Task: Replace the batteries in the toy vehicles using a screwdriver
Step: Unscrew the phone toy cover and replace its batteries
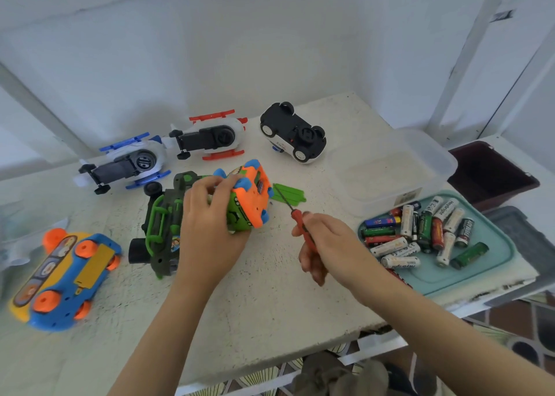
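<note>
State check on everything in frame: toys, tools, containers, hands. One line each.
orange-green toy: tipped up, underside exposed, gripped by left hand
green cover: off, flat on table
screwdriver: in right hand, tip clear of the toy
dark green truck: on its side
blue-yellow toy: upside down, yellow hatch shut
two helicopters: upside down
police car: upside down
batteries: loose on teal lid
clear box: lidless
</note>
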`<action>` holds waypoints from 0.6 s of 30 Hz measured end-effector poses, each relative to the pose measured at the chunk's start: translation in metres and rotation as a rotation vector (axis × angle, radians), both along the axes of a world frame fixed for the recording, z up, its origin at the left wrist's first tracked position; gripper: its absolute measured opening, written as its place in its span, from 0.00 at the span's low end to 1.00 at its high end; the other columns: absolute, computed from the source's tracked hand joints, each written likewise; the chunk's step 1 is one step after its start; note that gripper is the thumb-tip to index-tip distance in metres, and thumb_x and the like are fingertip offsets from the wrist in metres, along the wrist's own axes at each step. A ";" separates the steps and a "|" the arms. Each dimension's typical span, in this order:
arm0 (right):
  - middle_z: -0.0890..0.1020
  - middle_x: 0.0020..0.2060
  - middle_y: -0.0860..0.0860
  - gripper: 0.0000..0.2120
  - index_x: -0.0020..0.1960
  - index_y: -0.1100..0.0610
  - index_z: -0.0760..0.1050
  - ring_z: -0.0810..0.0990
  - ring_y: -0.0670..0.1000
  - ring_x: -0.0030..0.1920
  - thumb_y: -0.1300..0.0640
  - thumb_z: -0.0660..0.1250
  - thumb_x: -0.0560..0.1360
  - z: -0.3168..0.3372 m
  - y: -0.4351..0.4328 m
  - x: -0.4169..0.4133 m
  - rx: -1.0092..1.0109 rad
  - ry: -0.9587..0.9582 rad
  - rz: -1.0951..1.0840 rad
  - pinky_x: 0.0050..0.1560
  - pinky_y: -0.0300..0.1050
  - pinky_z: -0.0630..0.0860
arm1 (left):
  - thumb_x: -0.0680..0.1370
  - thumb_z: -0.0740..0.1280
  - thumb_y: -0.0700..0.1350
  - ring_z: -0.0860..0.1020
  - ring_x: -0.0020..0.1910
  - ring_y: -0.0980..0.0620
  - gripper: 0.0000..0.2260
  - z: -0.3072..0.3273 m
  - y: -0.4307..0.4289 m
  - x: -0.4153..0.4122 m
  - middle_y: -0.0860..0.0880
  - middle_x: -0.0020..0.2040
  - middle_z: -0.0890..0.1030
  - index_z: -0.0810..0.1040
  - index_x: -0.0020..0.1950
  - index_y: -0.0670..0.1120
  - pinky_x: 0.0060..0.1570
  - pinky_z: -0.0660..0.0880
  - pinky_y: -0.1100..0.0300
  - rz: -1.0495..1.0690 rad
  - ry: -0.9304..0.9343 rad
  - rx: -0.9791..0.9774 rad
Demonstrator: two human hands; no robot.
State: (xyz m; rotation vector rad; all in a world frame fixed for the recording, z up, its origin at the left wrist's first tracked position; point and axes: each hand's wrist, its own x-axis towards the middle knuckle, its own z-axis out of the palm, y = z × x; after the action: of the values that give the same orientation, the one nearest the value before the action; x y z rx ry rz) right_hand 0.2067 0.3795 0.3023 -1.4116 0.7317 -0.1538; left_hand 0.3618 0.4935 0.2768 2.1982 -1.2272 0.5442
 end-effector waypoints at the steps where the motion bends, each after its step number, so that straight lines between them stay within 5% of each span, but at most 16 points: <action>1: 0.78 0.24 0.51 0.15 0.48 0.59 0.73 0.72 0.49 0.21 0.48 0.56 0.81 0.001 -0.003 0.001 0.013 -0.025 -0.003 0.24 0.39 0.70 | 0.63 0.81 0.42 0.70 0.55 0.46 0.33 0.003 0.000 -0.001 0.38 0.57 0.73 0.74 0.64 0.40 0.53 0.66 0.56 0.023 0.036 -0.029; 6: 0.84 0.41 0.54 0.10 0.46 0.58 0.73 0.82 0.51 0.38 0.54 0.58 0.81 0.006 -0.018 0.008 0.029 -0.137 -0.113 0.44 0.46 0.81 | 0.65 0.80 0.47 0.69 0.51 0.63 0.30 0.021 0.000 -0.008 0.51 0.55 0.75 0.73 0.64 0.46 0.51 0.64 0.71 0.090 0.373 -0.209; 10: 0.80 0.54 0.49 0.13 0.45 0.53 0.75 0.78 0.49 0.59 0.53 0.54 0.82 0.016 -0.040 0.021 0.085 -0.214 -0.117 0.64 0.49 0.73 | 0.66 0.79 0.40 0.75 0.45 0.71 0.24 0.030 -0.002 -0.013 0.62 0.48 0.76 0.70 0.52 0.57 0.42 0.71 0.77 0.009 0.630 -0.347; 18: 0.83 0.54 0.54 0.12 0.44 0.56 0.71 0.82 0.51 0.55 0.55 0.53 0.82 0.034 -0.062 0.014 0.228 -0.386 -0.141 0.63 0.50 0.74 | 0.67 0.71 0.37 0.79 0.51 0.58 0.31 0.037 -0.020 -0.030 0.58 0.54 0.76 0.64 0.62 0.60 0.45 0.78 0.63 -0.172 0.713 -0.380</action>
State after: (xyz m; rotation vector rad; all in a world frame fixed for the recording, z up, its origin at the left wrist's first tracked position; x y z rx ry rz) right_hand 0.2209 0.3172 0.3361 -1.0713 0.5082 -0.4274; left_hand 0.3315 0.4734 0.3134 1.7070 -0.8248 -0.0863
